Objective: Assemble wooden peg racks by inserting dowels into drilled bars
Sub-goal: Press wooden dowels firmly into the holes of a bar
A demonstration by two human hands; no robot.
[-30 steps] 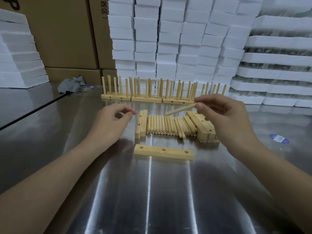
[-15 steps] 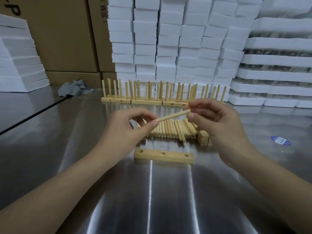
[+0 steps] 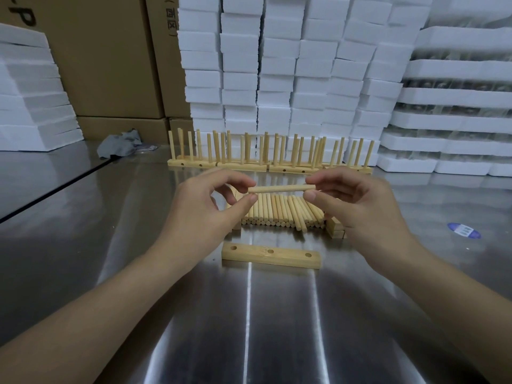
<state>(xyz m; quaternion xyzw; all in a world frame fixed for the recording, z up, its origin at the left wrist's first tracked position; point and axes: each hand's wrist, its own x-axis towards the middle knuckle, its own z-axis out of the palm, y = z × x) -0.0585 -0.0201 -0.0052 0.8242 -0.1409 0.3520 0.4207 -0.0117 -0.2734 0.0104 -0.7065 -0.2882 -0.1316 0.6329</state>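
**As the dowel is levelling out, both hands are taking its ends**

Whereas a second ago the right hand (image 3: 357, 209) alone was carrying the dowel (image 3: 282, 189), tilted, with the left hand (image 3: 205, 214) empty at its 9 o'clock, the dowel is now lying level and the left hand is joining the grip. Each hand is pinching one end between thumb and forefinger, the left at the 9 o'clock end and the right at the 3 o'clock end. The other fingers are curling loosely and holding nothing. The dowel is hovering above the pile of loose dowels (image 3: 279, 213), clear of it. At 6 o'clock of the pile, the drilled bar (image 3: 271, 256) is lying flat on the steel table (image 3: 249, 322), its three holes facing up and empty. By this evidence the dowel is being readied for insertion, and no peg of this rack is seated yet. Finished peg racks (image 3: 241, 164) are standing in a row at 12 o'clock.
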